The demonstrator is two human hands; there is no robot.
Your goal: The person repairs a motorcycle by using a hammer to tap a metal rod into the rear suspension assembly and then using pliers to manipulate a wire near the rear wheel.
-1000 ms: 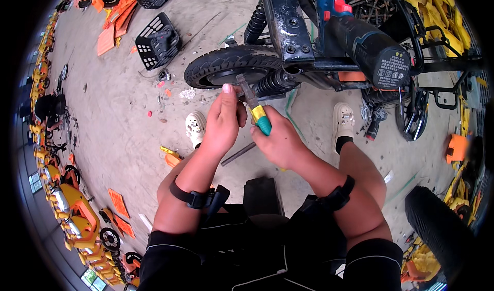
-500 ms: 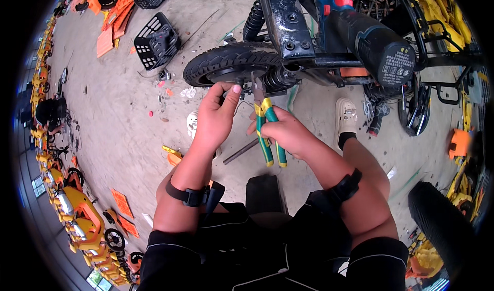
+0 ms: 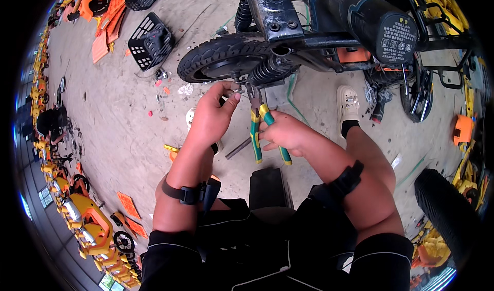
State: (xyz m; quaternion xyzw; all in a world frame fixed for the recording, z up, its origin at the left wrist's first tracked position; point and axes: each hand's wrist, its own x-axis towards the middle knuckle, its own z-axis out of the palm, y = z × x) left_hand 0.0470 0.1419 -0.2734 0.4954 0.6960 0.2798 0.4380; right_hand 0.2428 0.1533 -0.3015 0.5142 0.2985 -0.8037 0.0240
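Note:
My right hand [image 3: 284, 133] holds a pair of pliers [image 3: 256, 131] with green and yellow handles, spread apart. Their metal jaws point up, just below the coil spring [image 3: 270, 69] beside a black wheel. Left of the jaws, my left hand [image 3: 213, 113] is closed in a pinch near the axle of that wheel [image 3: 221, 59]. Whatever small thing lies between its thumb and finger is too small to make out. The wheel belongs to a black vehicle frame [image 3: 275, 13] that leans in from the top.
A dark cordless power tool [image 3: 388, 31] rests on the frame at the upper right. On the concrete floor lie a black basket [image 3: 151, 41], a metal rod [image 3: 238, 149] and another drill [image 3: 380, 106]. Yellow vehicles [image 3: 90, 221] line the left side.
The pliers' handles have spread wider and their jaws have shifted slightly left. My left hand stays pinched by the axle. The vehicle sits a little higher in view.

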